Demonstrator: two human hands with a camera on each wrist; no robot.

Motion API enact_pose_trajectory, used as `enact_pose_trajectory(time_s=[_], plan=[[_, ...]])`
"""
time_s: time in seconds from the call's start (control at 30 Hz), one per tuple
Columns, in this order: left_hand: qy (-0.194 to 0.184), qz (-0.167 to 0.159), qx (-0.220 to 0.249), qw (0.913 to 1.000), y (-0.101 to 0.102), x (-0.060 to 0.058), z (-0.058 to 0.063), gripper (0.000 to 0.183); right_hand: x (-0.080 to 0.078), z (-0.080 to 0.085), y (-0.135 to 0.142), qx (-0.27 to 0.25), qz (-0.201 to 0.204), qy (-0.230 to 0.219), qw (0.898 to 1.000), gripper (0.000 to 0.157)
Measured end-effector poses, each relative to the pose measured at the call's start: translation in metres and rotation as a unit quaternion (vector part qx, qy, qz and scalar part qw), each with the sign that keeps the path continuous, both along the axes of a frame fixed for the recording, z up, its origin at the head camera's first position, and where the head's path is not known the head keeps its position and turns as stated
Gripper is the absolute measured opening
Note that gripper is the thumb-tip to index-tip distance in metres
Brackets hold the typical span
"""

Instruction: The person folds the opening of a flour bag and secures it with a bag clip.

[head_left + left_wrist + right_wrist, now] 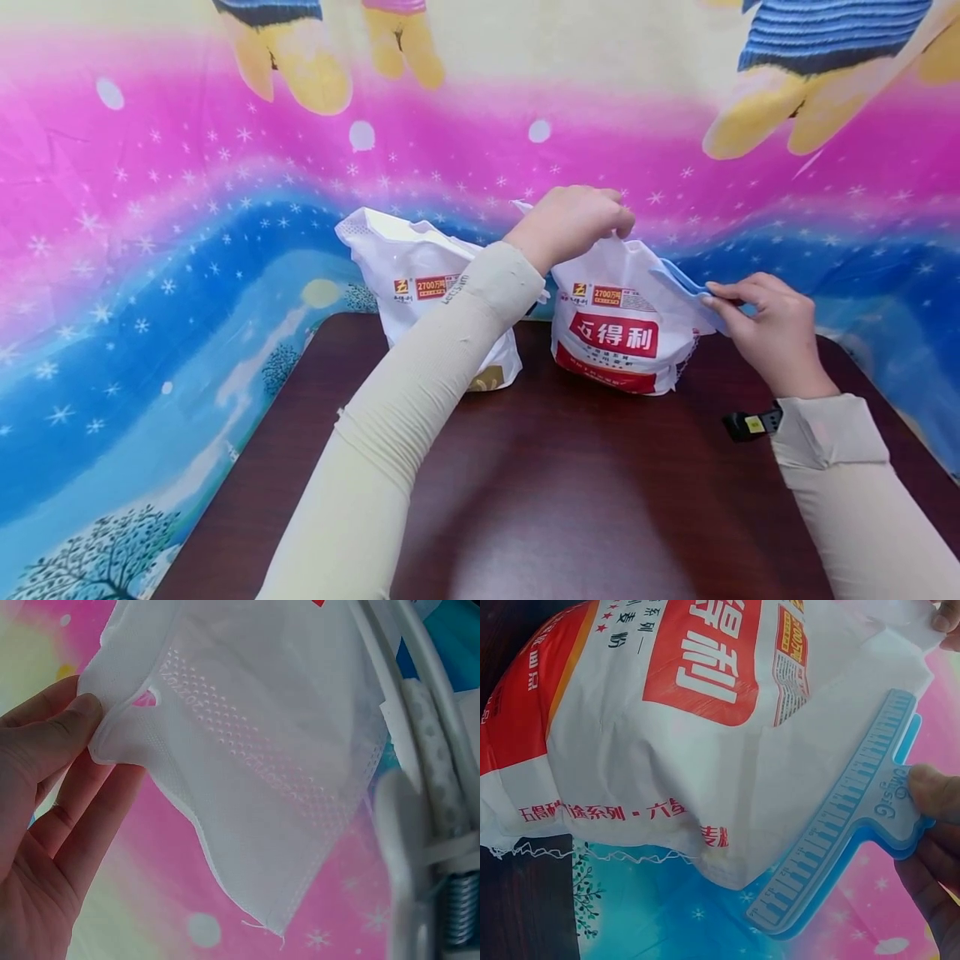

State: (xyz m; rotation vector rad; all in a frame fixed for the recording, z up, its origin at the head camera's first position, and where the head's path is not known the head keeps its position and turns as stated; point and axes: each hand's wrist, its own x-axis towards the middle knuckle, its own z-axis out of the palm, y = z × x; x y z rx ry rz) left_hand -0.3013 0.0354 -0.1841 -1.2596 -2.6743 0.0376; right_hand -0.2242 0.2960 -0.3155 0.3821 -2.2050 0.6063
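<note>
A white flour bag with red print stands at the back of the table. Its upper edge is pinched between thumb and fingers of my left hand, close to a punched hole seen in the left wrist view. My right hand pinches the handle of a blue bag clip printed with piano keys. That clip lies slantwise along the bag's upper right edge. In the right wrist view, part of the clip's back piece shows beyond its front piece. I cannot tell whether it clamps the plastic.
Left of the red-printed bag stands a second white bag, with gold print near its base, partly behind my left forearm. Both are on a dark brown table. A patterned cloth hangs close behind. A black strap device sits at my right wrist.
</note>
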Motion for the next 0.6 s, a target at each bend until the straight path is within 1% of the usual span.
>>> enact_pose_trajectory(time_s=[0.2, 0.47, 0.6], plan=[[0.009, 0.003, -0.006, 0.9999, 0.001, -0.001, 0.001, 0.035, -0.005, -0.002, 0.000, -0.011, 0.012, -0.006, 1.000, 0.028], [0.006, 0.008, -0.013, 0.9999, 0.001, 0.002, 0.001, 0.037, -0.012, -0.007, -0.004, -0.033, 0.010, -0.041, 0.999, 0.029], [0.010, 0.010, -0.016, 0.9998, 0.001, 0.003, 0.001, 0.037, -0.012, -0.008, -0.007, -0.046, 0.005, -0.057, 0.997, 0.029]])
